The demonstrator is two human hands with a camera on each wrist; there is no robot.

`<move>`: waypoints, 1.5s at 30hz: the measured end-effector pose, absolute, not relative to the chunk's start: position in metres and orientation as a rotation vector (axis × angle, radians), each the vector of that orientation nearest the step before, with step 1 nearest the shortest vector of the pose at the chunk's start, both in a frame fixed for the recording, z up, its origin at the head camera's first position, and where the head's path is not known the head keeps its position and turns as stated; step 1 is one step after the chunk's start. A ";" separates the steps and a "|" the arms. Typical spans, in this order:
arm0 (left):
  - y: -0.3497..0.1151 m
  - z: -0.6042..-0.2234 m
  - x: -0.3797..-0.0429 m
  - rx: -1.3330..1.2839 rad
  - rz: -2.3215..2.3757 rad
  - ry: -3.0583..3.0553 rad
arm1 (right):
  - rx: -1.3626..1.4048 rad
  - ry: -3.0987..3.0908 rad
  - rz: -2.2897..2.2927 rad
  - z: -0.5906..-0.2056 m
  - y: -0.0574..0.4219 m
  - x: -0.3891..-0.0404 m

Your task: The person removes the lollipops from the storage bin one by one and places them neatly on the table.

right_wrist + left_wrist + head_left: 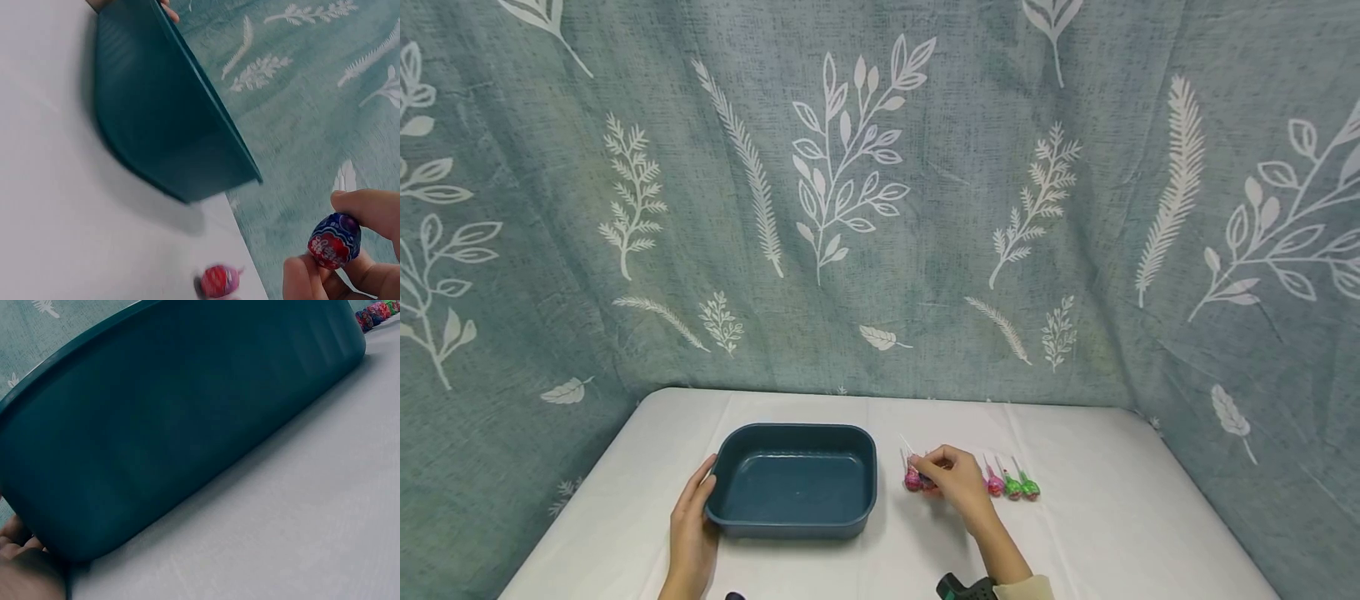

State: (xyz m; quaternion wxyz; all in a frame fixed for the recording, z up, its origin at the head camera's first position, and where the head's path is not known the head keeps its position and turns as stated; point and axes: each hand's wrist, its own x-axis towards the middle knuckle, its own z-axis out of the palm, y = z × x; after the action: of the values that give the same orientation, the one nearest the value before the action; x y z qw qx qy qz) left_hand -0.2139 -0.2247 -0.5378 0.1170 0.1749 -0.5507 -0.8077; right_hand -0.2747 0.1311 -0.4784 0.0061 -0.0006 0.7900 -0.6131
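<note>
A dark teal rectangular tub (792, 530) sits on the white-covered table, its inside bare. Against its left wall rests my left hand (691, 533), fingers along the side near the rim; the left wrist view catches only part of this hand (28, 569) by the tub's corner. To the right of the tub, my right hand (953, 483) pinches a lollipop in a blue and red wrapper (335, 240) between thumb and fingers, above the row of lollipops. Just left of the right hand lies a pink-wrapped lollipop (912, 480), and the hand partly hides others there.
Right of the right hand lie a pink lollipop (995, 485) and two green lollipops (1021, 488), sticks pointing away. A leaf-patterned teal curtain (880, 250) hangs behind and beside the table (1120, 517). A dark green and black device (966, 587) is strapped on the right wrist.
</note>
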 end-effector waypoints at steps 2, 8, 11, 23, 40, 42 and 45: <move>-0.224 -0.538 -0.214 0.514 -2.366 -1.616 | 0.021 2.501 -1.909 -0.480 0.138 -0.275; -0.224 -0.539 -0.214 0.516 -2.363 -1.630 | 0.107 2.552 -1.926 -0.483 0.161 -0.277; -0.225 -0.539 -0.215 0.515 -2.361 -1.632 | 0.127 2.538 -1.967 -0.484 0.172 -0.279; -0.224 -0.539 -0.215 0.512 -2.355 -1.628 | 0.237 2.517 -2.017 -0.486 0.205 -0.276; -0.225 -0.540 -0.214 0.502 -2.361 -1.641 | 0.331 2.733 -1.848 -0.490 0.259 -0.281; -0.226 -0.539 -0.214 0.502 -2.362 -1.645 | 0.350 2.775 -1.822 -0.491 0.264 -0.283; -0.226 -0.539 -0.214 0.507 -2.364 -1.650 | 0.378 2.813 -1.801 -0.493 0.270 -0.284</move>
State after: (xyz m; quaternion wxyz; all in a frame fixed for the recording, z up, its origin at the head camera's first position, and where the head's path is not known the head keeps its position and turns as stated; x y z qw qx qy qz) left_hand -0.2135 -0.2258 -0.5389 0.1071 0.1723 -0.5604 -0.8030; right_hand -0.2844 0.2701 -0.4927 -0.1098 0.1119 0.8318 -0.5325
